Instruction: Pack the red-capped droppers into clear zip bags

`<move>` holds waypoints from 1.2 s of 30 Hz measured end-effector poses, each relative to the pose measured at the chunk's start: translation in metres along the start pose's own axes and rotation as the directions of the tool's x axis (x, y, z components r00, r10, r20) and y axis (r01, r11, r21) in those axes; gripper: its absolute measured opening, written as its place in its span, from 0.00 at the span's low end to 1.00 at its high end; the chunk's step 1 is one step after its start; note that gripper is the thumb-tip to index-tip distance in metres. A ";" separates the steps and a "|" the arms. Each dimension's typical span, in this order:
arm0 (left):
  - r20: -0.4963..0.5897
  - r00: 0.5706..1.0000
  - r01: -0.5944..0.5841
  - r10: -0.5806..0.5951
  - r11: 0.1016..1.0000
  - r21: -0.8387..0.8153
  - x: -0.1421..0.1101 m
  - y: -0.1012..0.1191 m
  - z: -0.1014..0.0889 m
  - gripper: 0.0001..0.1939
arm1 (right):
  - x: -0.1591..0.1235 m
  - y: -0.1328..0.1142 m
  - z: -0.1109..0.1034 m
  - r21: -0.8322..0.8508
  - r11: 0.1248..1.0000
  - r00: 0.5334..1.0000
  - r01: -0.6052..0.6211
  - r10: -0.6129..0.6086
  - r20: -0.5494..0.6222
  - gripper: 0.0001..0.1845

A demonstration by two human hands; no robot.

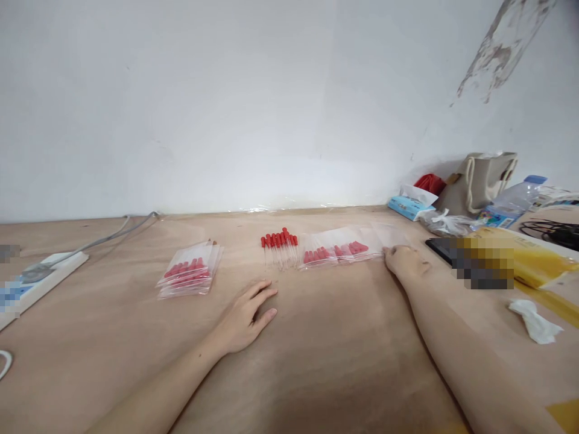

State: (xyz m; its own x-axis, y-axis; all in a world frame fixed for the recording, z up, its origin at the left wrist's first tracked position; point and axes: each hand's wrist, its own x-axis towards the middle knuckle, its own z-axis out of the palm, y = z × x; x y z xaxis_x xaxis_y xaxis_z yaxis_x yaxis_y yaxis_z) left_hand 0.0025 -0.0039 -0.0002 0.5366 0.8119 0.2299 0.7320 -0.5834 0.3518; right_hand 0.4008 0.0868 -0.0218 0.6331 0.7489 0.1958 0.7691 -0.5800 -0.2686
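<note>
The loose red-topped sticks [279, 240] lie in one bunch near the middle of the frame, on the brown tabletop [339, 367]. They are just above the fingertips of the left hand [246, 316], a little to the right, and well to the left of the right hand [404, 260]. So the left hand is nearer. Their long way runs up and down the frame, red ends up and thin ends down. The left hand has its fingers spread, and I see nothing in it. The right hand is curled at the right end of a row of clear bags [348, 244]; I cannot tell if it pinches one. I count about ten loose sticks, but they are too bunched to be sure. The row seems to have at least three bags, with red bits in some. Left of the middle is one stack of bags [190, 274], too piled up to count. At the right there is one blue tissue box [407, 206], one bottle [518, 199] and one crumpled tissue [536, 322].
</note>
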 end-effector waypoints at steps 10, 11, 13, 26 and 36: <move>-0.371 0.926 0.095 -0.067 0.994 0.058 0.000 0.004 -0.002 0.30 | -0.063 -0.052 -0.034 0.399 0.676 0.784 0.619 -0.499 -0.370 0.19; -0.475 0.877 0.124 -0.076 0.990 0.073 0.000 0.005 -0.003 0.30 | -0.080 -0.062 -0.033 0.428 0.530 0.673 0.732 -0.662 -0.331 0.17; -0.619 0.783 0.150 -0.060 0.984 0.095 -0.001 0.006 -0.005 0.30 | -0.112 -0.079 -0.030 0.487 0.173 0.341 0.856 -0.897 -0.280 0.15; -0.121 0.971 -0.188 0.205 0.972 0.143 -0.009 -0.001 -0.007 0.24 | -0.138 -0.088 -0.046 0.781 0.080 0.144 0.619 -0.990 -0.012 0.12; 0.016 0.993 -0.117 0.116 0.988 0.101 -0.014 0.001 -0.007 0.21 | -0.095 -0.167 -0.018 0.433 0.700 0.730 0.568 -0.671 0.127 0.11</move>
State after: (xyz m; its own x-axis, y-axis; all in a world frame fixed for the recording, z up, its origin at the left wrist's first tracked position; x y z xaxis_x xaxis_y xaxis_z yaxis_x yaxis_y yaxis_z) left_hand -0.0074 -0.0158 0.0030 0.6243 0.7386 0.2544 0.7032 -0.6731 0.2289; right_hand 0.2137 0.1069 0.0217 -0.0647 0.9769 0.2038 0.8599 0.1582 -0.4853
